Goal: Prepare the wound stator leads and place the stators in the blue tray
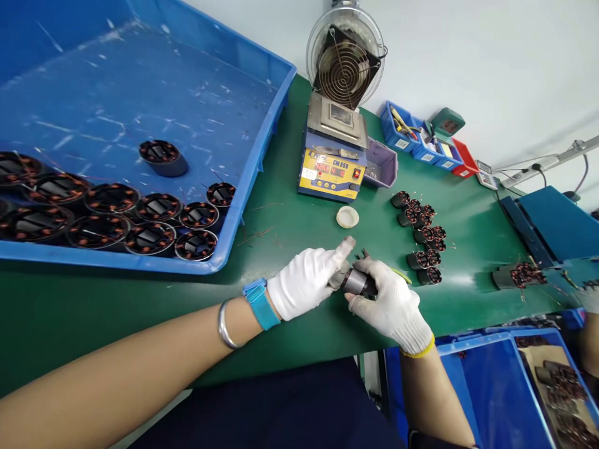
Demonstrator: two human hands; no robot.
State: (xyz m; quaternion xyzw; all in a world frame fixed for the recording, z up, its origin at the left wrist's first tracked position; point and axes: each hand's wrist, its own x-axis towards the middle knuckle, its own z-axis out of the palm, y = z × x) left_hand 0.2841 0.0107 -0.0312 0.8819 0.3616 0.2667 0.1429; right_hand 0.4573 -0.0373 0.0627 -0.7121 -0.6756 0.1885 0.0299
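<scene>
A dark grey cylindrical motor stator [355, 282] lies on its side between my two hands, low over the green bench. My left hand [306, 282], in a white glove, closes on its left end with thumb and fingers. Gloved as well, my right hand [390, 302] wraps the right end. Pliers with a yellow-green handle [401, 275] are tucked in the right hand, their dark tips poking out above the stator. The stator's inside and most fingertips are hidden. A small round white dish [347, 217] sits just beyond the hands.
At left stands a big blue tray [253, 168] with several stators. Behind are a yellow-blue CM 558 solder pot [331, 174], a fan [345, 73] and a purple bin [381, 163]. More stators [423, 234] stand at right. A co-worker's gloved hand [588, 298] shows at the right edge.
</scene>
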